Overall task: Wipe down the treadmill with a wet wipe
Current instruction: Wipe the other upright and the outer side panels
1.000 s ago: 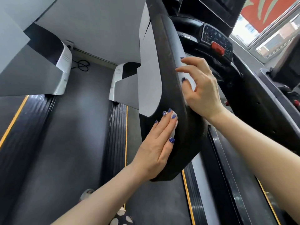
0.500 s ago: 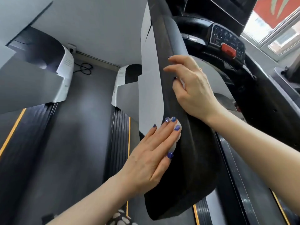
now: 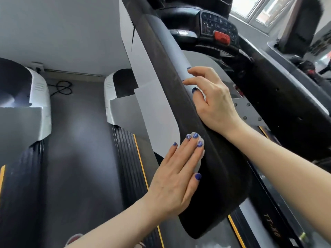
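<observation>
Head view looks down along a black padded handrail (image 3: 211, 145) of the treadmill (image 3: 279, 97), which runs from the top centre down to a rounded end at lower right. A pale grey panel (image 3: 157, 104) lies along its left side. Beyond the rail's upper end sits the dark console (image 3: 216, 27) with small buttons and a red stop button (image 3: 222, 37). Below, the dark belt deck carries a yellow stripe (image 3: 143, 169) along its ribbed side rail. To the left stands a neighbouring machine with a white motor cover (image 3: 40, 97), and a second white cover (image 3: 110, 97) sits between them. The floor (image 3: 71, 136) is dark grey, the wall behind is pale, and a black cable (image 3: 61, 88) lies coiled at the wall's foot. A window (image 3: 258, 13) shows at upper right.

The left hand (image 3: 175, 178) lies flat, fingers straight and together, pressing the wet wipe (image 3: 199, 154) against the left face of the handrail near its lower end; only a white edge of the wipe shows beyond the fingers. Its grip is a flat press on the wipe, not a clench. The right hand (image 3: 213, 101) rests on the rail's top higher up, fingers loosely curled and spread, its grip released and holding nothing. No containers are in view
</observation>
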`<state>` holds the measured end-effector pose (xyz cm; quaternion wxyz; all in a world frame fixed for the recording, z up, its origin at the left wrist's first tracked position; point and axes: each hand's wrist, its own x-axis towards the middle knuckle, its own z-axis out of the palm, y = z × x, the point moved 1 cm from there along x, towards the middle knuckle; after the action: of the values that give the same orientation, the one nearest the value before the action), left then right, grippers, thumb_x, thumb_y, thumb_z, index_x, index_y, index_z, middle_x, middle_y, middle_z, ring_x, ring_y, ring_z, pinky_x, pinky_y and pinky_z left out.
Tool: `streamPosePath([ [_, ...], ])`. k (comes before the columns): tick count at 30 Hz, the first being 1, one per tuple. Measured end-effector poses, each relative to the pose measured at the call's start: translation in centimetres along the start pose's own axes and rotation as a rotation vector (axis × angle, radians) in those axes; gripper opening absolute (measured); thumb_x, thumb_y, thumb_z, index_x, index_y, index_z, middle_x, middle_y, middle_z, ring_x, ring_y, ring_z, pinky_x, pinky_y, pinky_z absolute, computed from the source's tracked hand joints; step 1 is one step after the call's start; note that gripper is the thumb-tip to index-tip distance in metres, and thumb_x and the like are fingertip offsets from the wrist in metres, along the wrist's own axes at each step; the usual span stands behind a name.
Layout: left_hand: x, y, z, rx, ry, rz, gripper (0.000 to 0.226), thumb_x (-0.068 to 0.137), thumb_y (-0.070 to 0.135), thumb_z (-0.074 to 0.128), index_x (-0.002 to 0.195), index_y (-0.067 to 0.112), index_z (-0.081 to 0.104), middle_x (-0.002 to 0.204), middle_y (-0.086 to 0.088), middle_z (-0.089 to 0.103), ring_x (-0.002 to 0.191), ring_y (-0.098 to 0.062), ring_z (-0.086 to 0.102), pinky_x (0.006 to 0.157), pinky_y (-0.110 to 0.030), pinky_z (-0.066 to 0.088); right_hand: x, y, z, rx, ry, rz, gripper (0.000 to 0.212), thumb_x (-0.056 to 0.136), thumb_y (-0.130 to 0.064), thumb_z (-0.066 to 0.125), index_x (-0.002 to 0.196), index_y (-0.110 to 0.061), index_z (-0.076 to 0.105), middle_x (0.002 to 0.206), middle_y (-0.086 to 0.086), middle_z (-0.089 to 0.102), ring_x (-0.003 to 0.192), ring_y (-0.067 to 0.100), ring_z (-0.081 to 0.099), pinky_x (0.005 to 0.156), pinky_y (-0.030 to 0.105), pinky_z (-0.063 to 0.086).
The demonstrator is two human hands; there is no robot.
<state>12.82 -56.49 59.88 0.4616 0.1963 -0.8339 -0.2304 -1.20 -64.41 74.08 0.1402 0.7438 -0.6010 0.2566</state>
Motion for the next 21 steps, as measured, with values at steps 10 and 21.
streamPosePath([
  [10, 1.6, 0.9, 1.0, -0.064, 0.072, -0.166, 0.055, 0.107, 0.028, 0.028, 0.158, 0.007, 0.022, 0.169, -0.005, 0.014, 0.156, -0.019, 0.010, 0.126, -0.042, 0.011, 0.3, 0.1, 0.1, 0.024, -0.120, -0.039, 0.034, 0.090, 0.003, 0.044, 0.109, -0.002, 0.072, 0.131, 0.014, 0.058, 0.122, 0.024, 0.057, 0.102, 0.026, 0.043],
  [21, -0.1, 1.4, 3.3, -0.199, 0.204, -0.291, 0.055, 0.106, 0.023, 0.030, 0.159, 0.009, 0.022, 0.169, -0.002, 0.015, 0.156, -0.018, 0.012, 0.126, -0.043, 0.010, 1.5, -0.6, 0.6, 0.034, -0.299, -0.232, 0.038, 0.092, -0.007, 0.040, 0.115, -0.005, 0.070, 0.135, 0.012, 0.057, 0.126, 0.026, 0.055, 0.107, 0.044, 0.044],
])
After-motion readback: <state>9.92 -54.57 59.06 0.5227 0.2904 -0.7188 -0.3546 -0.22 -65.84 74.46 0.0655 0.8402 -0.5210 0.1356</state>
